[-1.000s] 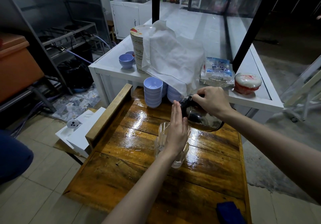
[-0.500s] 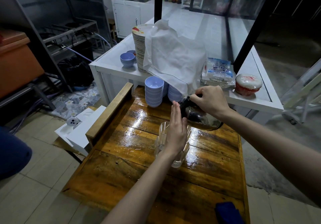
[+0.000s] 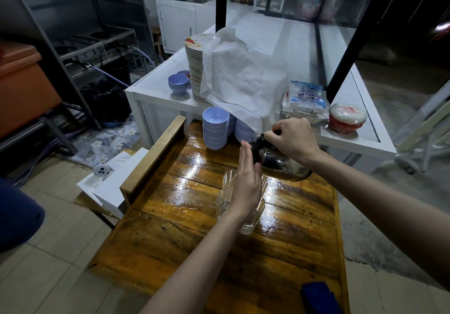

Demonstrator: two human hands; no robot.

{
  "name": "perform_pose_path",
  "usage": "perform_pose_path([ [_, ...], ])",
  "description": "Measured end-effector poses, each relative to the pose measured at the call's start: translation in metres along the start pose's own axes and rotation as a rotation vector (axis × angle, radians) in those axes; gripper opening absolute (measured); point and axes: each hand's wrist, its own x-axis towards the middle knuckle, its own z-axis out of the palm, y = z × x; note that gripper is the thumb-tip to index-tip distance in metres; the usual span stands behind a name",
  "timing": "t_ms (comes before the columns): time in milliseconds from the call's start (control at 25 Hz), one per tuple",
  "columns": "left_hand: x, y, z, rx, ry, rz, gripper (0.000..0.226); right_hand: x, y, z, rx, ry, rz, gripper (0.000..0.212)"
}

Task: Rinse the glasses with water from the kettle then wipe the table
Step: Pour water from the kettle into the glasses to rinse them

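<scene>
Left to right from the glasses (image 3: 239, 201), upright at the table's (image 3: 170, 228) centre: my left hand (image 3: 246, 184) is lying flat and open against their right flank, fingers extended toward the kettle (image 3: 280, 162). Just right and above, my right hand (image 3: 293, 138) is gripping the kettle's handle, tipping it spout-down leftward over the rims. The glasses' long axis is standing vertical; my left hand is nearer. A blue cloth (image 3: 319, 298) is waiting near-right.

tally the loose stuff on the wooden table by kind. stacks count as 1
Glasses: 2, nested in the left hand
Kettle: 1, held by the right hand
Lilac bowl stacks: 2
Blue cloth: 1
Total: 6
</scene>
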Motion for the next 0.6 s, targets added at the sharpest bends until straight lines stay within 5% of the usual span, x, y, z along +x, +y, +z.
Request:
perform_pose_path([
  [600,-0.0019,-0.0006,-0.0008,0.034,-0.020,0.006,0.057,-0.0060,0.0025,0.0014,0.054,0.001,-0.016,0.036],
])
